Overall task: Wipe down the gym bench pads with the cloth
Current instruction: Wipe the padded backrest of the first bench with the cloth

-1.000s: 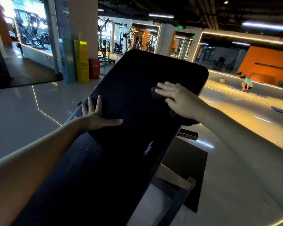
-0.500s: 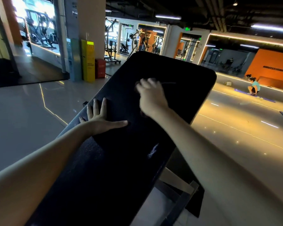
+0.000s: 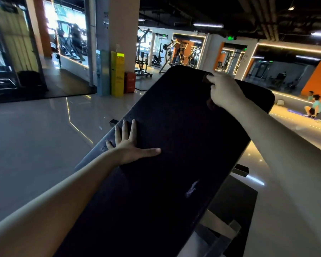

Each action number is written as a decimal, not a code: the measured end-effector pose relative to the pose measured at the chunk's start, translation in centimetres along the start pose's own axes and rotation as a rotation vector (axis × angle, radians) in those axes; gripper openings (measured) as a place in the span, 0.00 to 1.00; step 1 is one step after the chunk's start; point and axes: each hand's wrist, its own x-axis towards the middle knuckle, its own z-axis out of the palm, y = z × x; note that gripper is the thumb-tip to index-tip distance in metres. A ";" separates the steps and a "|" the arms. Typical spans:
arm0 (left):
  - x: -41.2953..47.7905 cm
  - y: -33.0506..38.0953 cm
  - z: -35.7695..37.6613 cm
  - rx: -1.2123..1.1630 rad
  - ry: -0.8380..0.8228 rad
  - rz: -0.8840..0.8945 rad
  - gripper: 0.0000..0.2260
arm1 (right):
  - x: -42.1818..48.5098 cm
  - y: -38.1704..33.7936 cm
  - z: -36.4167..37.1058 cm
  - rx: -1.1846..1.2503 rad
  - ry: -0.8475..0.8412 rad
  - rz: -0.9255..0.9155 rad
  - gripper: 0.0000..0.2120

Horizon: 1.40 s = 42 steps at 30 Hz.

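A long black bench pad (image 3: pixel 174 145) slopes up and away from me through the middle of the view. My left hand (image 3: pixel 130 143) lies flat on its left edge, fingers spread, thumb pointing right. Near the pad's far end, my right hand (image 3: pixel 224 91) presses a dark brownish cloth (image 3: pixel 209 103) onto the surface. Most of the cloth is hidden under the hand; only small dark bits show at the fingertips and below the palm. A pale smear (image 3: pixel 192 189) marks the pad lower down on the right.
The bench's grey metal frame (image 3: pixel 224 232) and a dark floor mat (image 3: pixel 235 203) lie below right. A pillar with a yellow stand (image 3: pixel 117 73) and a red box (image 3: pixel 129 81) stands at the back left. A person (image 3: pixel 314 106) sits on the floor far right.
My right hand has slid the cloth up the pad, from its middle to near the far top edge. My left hand has stayed on the left edge.
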 end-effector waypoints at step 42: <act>-7.4 -7.2 0.6 0.209 0.068 -0.001 0.58 | -11.2 -23.9 11.3 0.077 -0.332 -0.421 0.22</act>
